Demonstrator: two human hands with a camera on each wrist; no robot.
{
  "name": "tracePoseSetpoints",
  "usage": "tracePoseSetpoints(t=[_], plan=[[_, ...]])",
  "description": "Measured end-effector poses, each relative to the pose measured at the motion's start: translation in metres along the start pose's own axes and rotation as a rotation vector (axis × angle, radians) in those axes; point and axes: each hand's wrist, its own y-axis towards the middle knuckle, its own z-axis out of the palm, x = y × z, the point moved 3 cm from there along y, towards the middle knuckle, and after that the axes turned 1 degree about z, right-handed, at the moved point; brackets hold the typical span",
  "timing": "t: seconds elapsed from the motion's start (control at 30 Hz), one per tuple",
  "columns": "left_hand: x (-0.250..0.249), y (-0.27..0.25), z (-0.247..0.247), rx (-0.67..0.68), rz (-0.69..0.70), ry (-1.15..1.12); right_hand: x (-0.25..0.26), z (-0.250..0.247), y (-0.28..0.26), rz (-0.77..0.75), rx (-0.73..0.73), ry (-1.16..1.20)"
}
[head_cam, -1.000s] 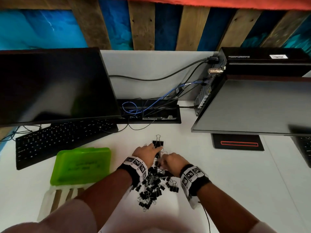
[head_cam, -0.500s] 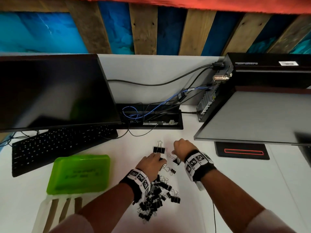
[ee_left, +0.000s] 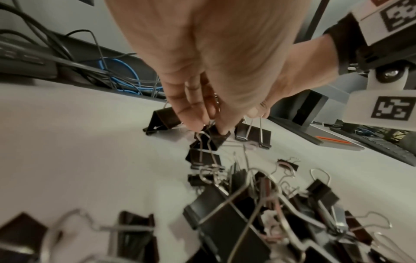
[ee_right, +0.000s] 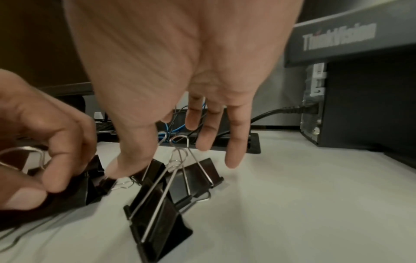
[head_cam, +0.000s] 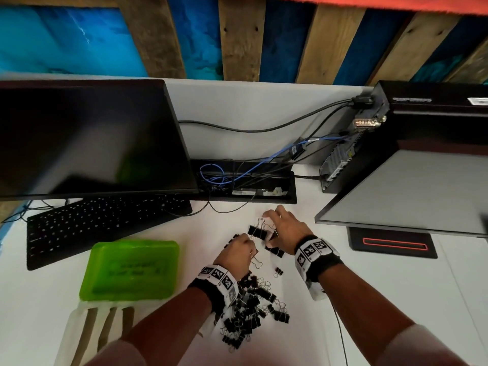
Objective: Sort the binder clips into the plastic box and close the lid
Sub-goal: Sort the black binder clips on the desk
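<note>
A heap of black binder clips [head_cam: 250,307] lies on the white desk, under and behind my left wrist. My left hand [head_cam: 247,243] pinches a small black clip [ee_left: 211,137] at the heap's far end, between thumb and fingertips. Just beyond, my right hand [head_cam: 272,223] hovers over two large clips [ee_right: 157,213] that stand on the desk. Its fingers [ee_right: 234,153] are stretched out and its thumb [ee_right: 126,169] touches one large clip's top edge. The green plastic box [head_cam: 129,270] sits to the left with its lid down.
A black keyboard [head_cam: 100,223] and a monitor [head_cam: 87,138] stand behind the box. A cable tray [head_cam: 245,183] with blue and black cables runs along the back. A second monitor [head_cam: 412,191] and a computer case [head_cam: 427,114] fill the right side.
Both hands left the top of the heap. The right hand went out to the large clips beyond it, and the left hand now pinches a small clip.
</note>
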Motion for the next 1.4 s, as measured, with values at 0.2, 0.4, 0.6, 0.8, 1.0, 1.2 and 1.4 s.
tracePoseSetpoints(t=[0.2,0.4,0.6,0.8,1.0,1.2,1.4], plan=[[0.006,-0.006,-0.005,-0.076,-0.001,-0.044,0.008,0.019,0.011,-0.027,0.068,-0.038],[0.017,-0.009,-0.005,-0.144,-0.004,-0.031,0.010,0.032,0.009,-0.077,-0.016,0.136],[0.028,-0.018,-0.021,-0.252,-0.081,0.092,0.001,0.029,0.004,0.001,-0.059,0.260],[0.042,-0.017,-0.035,-0.342,-0.116,0.077,-0.001,0.024,-0.002,0.036,-0.138,0.368],[0.054,-0.017,-0.037,-0.293,-0.232,-0.044,-0.003,0.028,-0.014,0.042,0.050,0.155],[0.065,-0.008,-0.037,-0.334,-0.213,-0.275,-0.004,0.036,-0.024,0.070,0.110,0.082],[0.063,-0.013,-0.043,-0.381,-0.203,-0.264,0.002,0.039,-0.016,0.015,0.015,0.230]])
